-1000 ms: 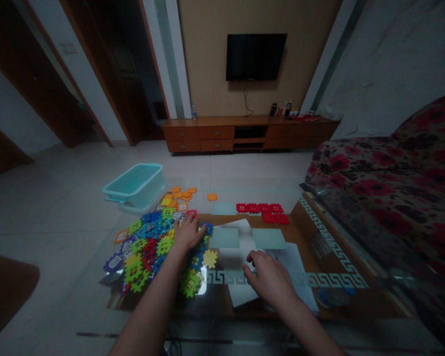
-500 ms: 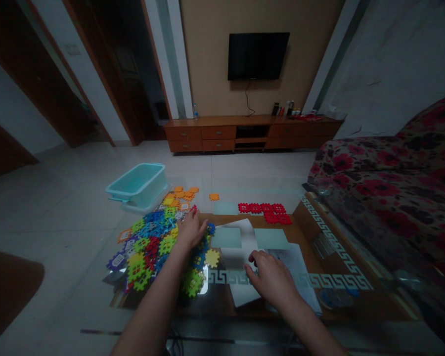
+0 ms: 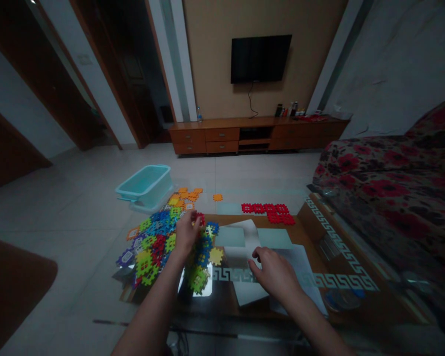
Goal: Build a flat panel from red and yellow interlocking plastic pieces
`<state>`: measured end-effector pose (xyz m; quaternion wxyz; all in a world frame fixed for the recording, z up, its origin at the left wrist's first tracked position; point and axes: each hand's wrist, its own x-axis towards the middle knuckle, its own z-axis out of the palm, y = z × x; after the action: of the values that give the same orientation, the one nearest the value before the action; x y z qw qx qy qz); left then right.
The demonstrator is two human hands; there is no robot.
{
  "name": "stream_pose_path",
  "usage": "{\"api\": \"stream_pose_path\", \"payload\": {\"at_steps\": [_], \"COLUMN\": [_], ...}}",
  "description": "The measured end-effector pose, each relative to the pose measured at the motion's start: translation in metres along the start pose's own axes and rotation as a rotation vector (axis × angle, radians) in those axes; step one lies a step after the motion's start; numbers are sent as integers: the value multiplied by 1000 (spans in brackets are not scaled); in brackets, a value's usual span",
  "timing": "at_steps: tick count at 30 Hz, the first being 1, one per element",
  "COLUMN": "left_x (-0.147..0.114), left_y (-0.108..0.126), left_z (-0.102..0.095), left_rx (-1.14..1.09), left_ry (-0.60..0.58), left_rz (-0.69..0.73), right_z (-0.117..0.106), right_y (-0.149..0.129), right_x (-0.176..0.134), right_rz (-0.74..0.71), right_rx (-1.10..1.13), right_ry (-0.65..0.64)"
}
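Living rm., dim; glass-topped table (image 3: pixel 222 301), tub (image 3: pixel 154 195) set at far L corner. Notch-edged pcs., mixed colours, heaped along L side as pile (image 3: pixel 158 247), prob. for easy L-hand access. Red group (image 3: pixel 258 208), approx. 6 pcs., laid flat, edges joined, at far R; apparently kept apart by colour. L hand (image 3: pixel 187 231): red pc. (image 3: pixel 200 218) pinched by fingertips, apparently; contact partly hidden. R hand (image 3: pixel 274 271): fingers loosely curled, nothing seen gripped; held over papers (image 3: pixel 300 269), presumably kept free.
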<state>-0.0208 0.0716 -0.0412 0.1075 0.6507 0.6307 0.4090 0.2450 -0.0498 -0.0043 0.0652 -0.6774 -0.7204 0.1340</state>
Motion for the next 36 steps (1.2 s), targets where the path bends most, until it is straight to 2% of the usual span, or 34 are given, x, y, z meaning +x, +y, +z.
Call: {"api": "stream_pose_path", "payload": {"at_steps": [2,5,9,12,15,19,22,25,27,30,33,36], "left_x": [-5,-16,-38,-55,-68,-78,-77,-69,-63,-57,-55,-57], "left_y": [9,24,45,60,71,77,78,72,62,41,21,10], "left_z": [-8,-17,-20,-19,-20,-24,-30,-38,-44,-54,-64,-73], "left_rx": [-111,-402,-790,-1012,-1077,-1004,-877,-607,-334,199,624,816], "left_ry": [-16,-121,-292,-375,-495,-639,-669,-689,-601,-386,-334,-342], "left_rz": [-67,-226,-444,-542,-554,-403,-250,-113,-64,2,-51,-168], "right_z": [1,2,5,7,7,6,5,6,7,7,7,6], "right_y": [1,-2,-12,-21,-27,-30,-28,-25,-23,-22,-23,-22], "right_x": [-1,-2,-2,-3,-3,-2,-1,0,0,0,0,0], "right_rz": [-6,-34,-81,-67,-57,-93,-73,-32,-20,-21,-27,-27], "right_rx": [27,143,491,780,964,1054,1023,966,942,924,914,901], "right_ry": [21,64,85,26,-32,-61,-47,-2,17,29,41,51]}}
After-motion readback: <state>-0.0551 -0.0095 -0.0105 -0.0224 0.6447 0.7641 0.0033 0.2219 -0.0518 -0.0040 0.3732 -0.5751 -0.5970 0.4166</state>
